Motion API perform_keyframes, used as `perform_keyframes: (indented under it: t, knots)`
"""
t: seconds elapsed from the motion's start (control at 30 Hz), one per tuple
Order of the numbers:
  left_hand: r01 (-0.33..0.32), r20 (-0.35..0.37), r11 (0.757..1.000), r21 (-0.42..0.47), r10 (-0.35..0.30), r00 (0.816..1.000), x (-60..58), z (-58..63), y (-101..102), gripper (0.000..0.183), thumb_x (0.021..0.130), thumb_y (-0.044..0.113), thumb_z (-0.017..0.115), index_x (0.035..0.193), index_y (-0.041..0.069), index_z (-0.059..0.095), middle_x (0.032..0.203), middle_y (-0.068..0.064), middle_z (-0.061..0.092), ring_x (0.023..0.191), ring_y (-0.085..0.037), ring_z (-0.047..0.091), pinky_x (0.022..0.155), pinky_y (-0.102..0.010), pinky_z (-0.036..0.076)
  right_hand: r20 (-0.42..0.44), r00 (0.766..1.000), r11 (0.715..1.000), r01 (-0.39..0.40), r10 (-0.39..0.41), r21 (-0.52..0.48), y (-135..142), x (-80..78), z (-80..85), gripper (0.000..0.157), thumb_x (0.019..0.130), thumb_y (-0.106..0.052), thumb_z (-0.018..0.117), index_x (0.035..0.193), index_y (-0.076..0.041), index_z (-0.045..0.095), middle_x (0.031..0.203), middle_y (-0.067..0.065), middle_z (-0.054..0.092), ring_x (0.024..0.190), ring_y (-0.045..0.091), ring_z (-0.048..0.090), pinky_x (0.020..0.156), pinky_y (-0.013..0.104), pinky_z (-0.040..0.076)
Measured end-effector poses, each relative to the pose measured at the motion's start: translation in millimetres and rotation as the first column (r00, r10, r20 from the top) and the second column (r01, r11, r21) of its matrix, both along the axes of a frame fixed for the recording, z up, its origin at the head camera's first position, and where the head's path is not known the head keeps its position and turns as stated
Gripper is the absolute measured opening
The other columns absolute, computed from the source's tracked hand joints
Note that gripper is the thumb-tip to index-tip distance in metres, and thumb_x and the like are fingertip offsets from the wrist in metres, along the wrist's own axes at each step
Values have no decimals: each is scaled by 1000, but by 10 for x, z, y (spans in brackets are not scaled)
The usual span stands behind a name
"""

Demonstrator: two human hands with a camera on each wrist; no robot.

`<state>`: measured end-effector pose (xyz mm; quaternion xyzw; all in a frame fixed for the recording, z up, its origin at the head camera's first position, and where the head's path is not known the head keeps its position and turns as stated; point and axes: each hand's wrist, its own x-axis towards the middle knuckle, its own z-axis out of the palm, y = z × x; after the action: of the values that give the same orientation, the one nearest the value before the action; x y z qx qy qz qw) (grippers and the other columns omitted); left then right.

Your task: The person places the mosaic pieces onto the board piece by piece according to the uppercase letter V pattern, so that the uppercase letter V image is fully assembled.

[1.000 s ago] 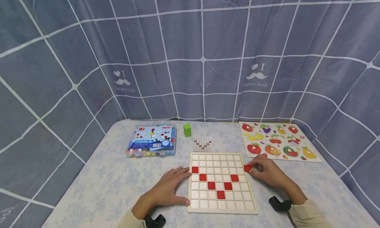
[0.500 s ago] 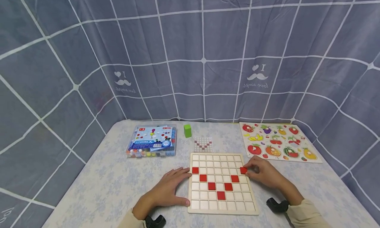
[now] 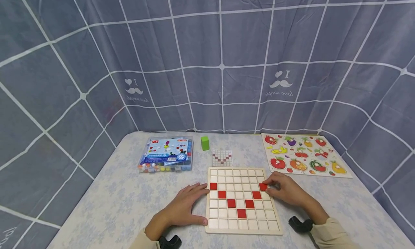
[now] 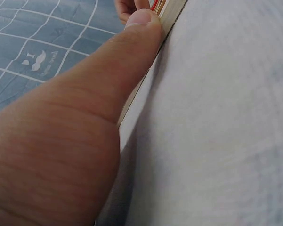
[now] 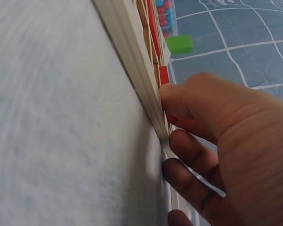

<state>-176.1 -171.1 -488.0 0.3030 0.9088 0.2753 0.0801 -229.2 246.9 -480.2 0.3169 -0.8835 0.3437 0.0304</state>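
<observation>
A square wooden grid board (image 3: 244,232) with cream cells lies on the table, and several red tiles (image 3: 231,203) form a V across it. My right hand (image 3: 288,189) is at the board's right edge. Its thumb and index finger pinch a red tile (image 3: 263,186) over the last cell of the third row from the top. In the right wrist view the thumb (image 5: 176,99) hides part of that tile. My left hand (image 3: 184,207) lies along the left edge with spread fingers. Its thumb (image 4: 140,28) touches the wooden rim in the left wrist view.
Behind the board lies a small card (image 3: 222,158) printed with a V pattern on a grid. A green block (image 3: 205,143) stands beyond it. At the back left is a clear box (image 3: 166,153) of coloured balls; a fruit puzzle board (image 3: 304,155) lies back right.
My right hand has moved left with the red tile, from just outside the board's right edge to over the last cell of the row. My left hand has stayed put.
</observation>
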Motion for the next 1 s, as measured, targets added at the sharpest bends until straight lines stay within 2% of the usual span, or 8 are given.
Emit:
perform_keyframes:
  t: [0.13,0.37,0.47,0.73,1.0]
  knots:
    - [-8,10,1000,-10,8,1000,-8,5,8,94,79,72,71,153,21,45,161,4,35,150,-28,24,118,-58,18,-20,1000,1000,-19,18,-23,-1,-4,-20,19,89,-11,79,107,-11,72,100,-6,64,90,12,60,80,32,50]
    - [-1,9,1000,0,1,1000,-13,-7,11,93,79,71,73,153,20,45,161,3,35,150,-28,24,118,-58,18,21,1000,1000,1,-1,-15,12,0,-35,21,91,-16,78,110,-13,70,101,-7,62,90,12,57,79,32,49]
    - [-1,3,1000,3,1,1000,-14,-11,13,94,79,70,73,153,20,45,161,2,35,149,-29,25,118,-58,18,11,1000,1000,0,1,-18,19,-7,-49,21,92,-17,78,111,-12,70,100,-7,61,90,11,56,78,32,49]
    - [4,0,1000,7,-4,1000,-13,-25,10,93,79,70,73,153,20,45,161,1,36,149,-30,25,117,-59,19,-3,1000,998,-11,11,-60,39,-14,-132,17,91,-13,78,108,-9,77,98,-7,63,91,7,56,76,27,47]
    - [1,4,1000,14,-1,1000,-38,-30,22,94,79,71,73,153,20,45,161,1,36,149,-31,25,118,-60,18,3,1000,1000,1,-1,-29,48,-29,-95,21,93,-18,77,112,-10,74,98,-7,60,88,9,54,74,27,47]
